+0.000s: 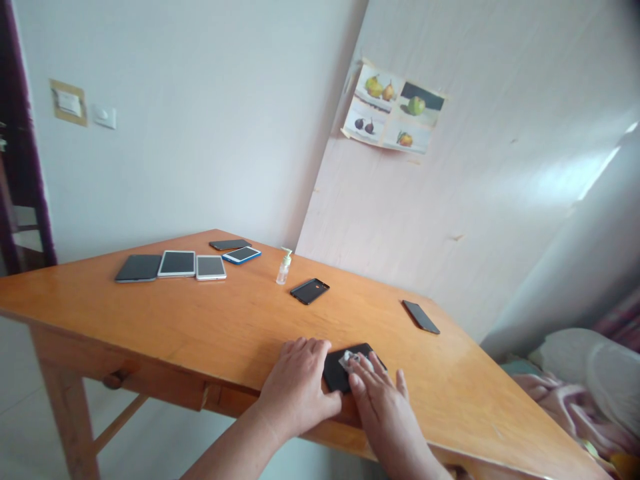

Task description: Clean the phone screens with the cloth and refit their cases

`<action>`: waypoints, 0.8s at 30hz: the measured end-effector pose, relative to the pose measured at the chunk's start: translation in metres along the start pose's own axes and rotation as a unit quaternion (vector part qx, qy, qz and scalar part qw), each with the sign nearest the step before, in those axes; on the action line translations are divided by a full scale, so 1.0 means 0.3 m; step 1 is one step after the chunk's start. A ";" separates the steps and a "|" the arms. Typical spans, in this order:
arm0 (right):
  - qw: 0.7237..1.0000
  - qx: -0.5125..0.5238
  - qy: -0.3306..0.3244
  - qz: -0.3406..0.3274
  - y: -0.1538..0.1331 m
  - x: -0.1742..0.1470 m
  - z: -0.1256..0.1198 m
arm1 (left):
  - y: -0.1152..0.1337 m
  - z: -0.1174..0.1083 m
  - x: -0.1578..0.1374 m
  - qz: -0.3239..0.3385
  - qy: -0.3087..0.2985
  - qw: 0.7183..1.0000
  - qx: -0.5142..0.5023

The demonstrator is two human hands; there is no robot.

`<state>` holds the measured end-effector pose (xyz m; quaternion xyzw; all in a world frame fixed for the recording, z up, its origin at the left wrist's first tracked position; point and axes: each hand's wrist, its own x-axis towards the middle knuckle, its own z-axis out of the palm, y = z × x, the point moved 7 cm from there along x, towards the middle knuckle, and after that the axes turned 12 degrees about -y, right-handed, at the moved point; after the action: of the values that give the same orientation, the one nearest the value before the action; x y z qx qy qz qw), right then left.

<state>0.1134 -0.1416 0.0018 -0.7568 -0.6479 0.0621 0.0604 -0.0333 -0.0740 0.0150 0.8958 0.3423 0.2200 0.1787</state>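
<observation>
A flat black device (337, 371), a phone or small tablet, lies near the front edge of the wooden table. My left hand (300, 380) braces its left end, thumb at the near side and fingers curved at the far side. Over its right part, my right hand (380, 393) presses a crumpled white tissue (349, 361) onto the surface with fingers stretched flat. The fingers cover part of the tissue and of the device. Farther back are a black phone case (310, 291), inner side up, and a small clear pump bottle (283, 268), standing upright.
On the wooden table (200, 333), a dark tablet (139, 268), a white tablet (177, 263) and a smaller white device (211, 267) sit side by side at left. Behind them are a blue-edged phone (242, 255) and a dark phone (230, 245). Another dark phone (421, 317) lies at right.
</observation>
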 end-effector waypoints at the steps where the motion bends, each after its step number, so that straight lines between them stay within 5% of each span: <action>1: 0.999 0.005 -0.017 -0.038 -0.045 -0.006 0.010 | 0.000 0.001 0.000 0.002 -0.001 1.000 -0.003; 4: 0.997 0.004 -0.036 -0.071 -0.094 0.002 0.007 | 0.000 0.001 0.000 0.002 -0.006 1.000 -0.005; 10: 0.998 -0.002 -0.008 0.058 0.024 0.089 -0.052 | 0.004 -0.005 0.000 -0.012 -0.011 1.000 0.006; 16: 0.991 0.075 -0.065 -0.091 -0.146 0.038 -0.011 | 0.000 -0.006 -0.001 -0.004 0.001 1.000 -0.012; 24: 0.995 0.027 -0.002 0.094 0.135 0.054 -0.033 | -0.001 -0.001 0.001 -0.012 -0.009 1.000 0.007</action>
<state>0.1571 -0.1320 0.0043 -0.8122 -0.5723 0.0865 0.0731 -0.0334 -0.0737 0.0153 0.8948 0.3527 0.2077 0.1783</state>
